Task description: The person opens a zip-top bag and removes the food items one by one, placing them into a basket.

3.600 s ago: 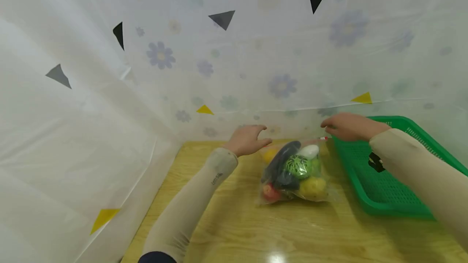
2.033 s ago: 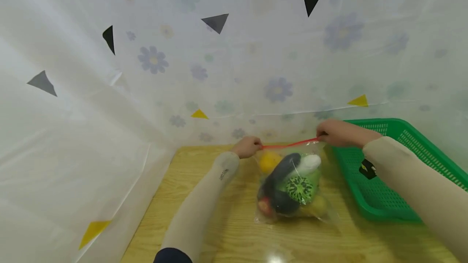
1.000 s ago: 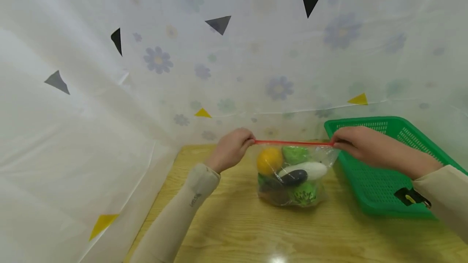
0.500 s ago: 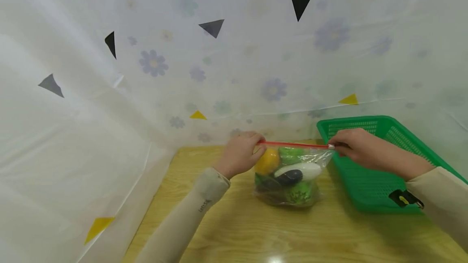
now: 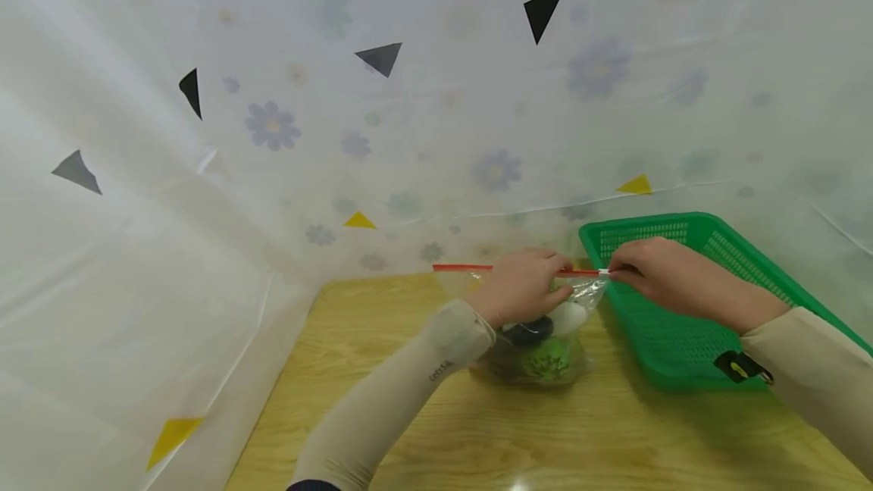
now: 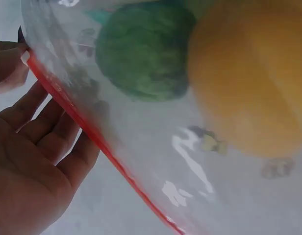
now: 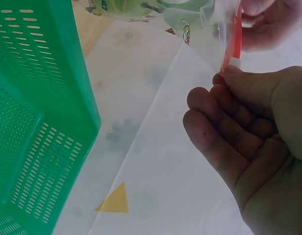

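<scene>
A clear zip bag with a red closure strip point(image 5: 461, 269) holds several fruit- and vegetable-like pieces, among them a round orange piece point(image 6: 249, 81), a round green piece point(image 6: 143, 54), a dark oblong point(image 5: 530, 332) and a white oblong point(image 5: 567, 317). Partway along the strip, near its right end, my left hand point(image 5: 521, 286) pinches it between thumb and fingers. My right hand point(image 5: 671, 279) pinches the strip's right corner at a small white slider point(image 7: 234, 62); its other fingers curl loosely. In the head view, the left hand covers part of the bag's upper contents.
To the right of the bag stands a green perforated basket point(image 5: 658, 366), partly under my right forearm. Everything sits on a wood-grain table point(image 5: 409, 430). A pale flowered sheet point(image 5: 423, 150) with stuck-on triangles hangs behind and at the left.
Both hands reached down and took hold of the bag's top, raising and stretching it. The left hand has since slid right along the red strip, towards the right hand, leaving the left end free.
</scene>
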Demonstrator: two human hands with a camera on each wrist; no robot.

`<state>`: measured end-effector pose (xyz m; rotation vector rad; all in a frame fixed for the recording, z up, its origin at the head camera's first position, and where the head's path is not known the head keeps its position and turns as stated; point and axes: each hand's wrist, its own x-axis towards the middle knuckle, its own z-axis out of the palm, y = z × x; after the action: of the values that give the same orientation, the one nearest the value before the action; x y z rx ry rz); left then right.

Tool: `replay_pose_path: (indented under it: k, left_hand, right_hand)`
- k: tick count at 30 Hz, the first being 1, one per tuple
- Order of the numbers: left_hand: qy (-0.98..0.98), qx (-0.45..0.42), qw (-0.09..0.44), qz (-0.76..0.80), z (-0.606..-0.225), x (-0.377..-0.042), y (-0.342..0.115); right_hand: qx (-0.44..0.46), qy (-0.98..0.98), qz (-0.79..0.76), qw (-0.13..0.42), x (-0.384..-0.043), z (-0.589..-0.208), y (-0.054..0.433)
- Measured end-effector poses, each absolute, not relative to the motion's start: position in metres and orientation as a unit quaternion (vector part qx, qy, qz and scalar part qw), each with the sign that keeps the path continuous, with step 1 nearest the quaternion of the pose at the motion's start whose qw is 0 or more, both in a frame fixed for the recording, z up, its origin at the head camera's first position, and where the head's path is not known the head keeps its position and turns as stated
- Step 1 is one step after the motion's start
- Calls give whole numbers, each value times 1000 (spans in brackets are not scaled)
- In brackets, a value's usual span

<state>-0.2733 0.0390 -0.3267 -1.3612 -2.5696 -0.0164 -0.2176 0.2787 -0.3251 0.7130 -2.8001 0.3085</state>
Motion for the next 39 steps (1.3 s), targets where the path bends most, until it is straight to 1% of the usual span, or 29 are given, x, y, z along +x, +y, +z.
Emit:
replay_pose_path:
  k: [4,8,13,17,22,26,31,39]
  left_hand:
    - [-864,-489,120,16,-321,-268,62]
    - [-872,-477,106,11,-321,-267,76]
    - [-883,-458,102,-9,-323,-269,82]
    - [-877,-468,108,-14,-325,-271,79]
    - [-867,-477,145,0,-324,-274,69]
    - [-870,-465,167,-4,-325,-279,55]
    - [-882,-442,159,-24,-325,-284,31]
    - [-888,-426,170,-16,-329,-296,-21]
  right_hand:
    - [259,-951,105,133,-219,-327,279]
    - [271,-946,116,137,-220,-327,277]
    - [281,-941,130,139,-220,-328,275]
    - [297,-933,119,162,-220,-329,274]
    - [315,-923,96,198,-219,-327,275]
    - [308,-928,87,193,-217,-325,278]
    - [303,-931,85,186,-215,-323,281]
    - [324,-923,89,191,-218,-322,280]
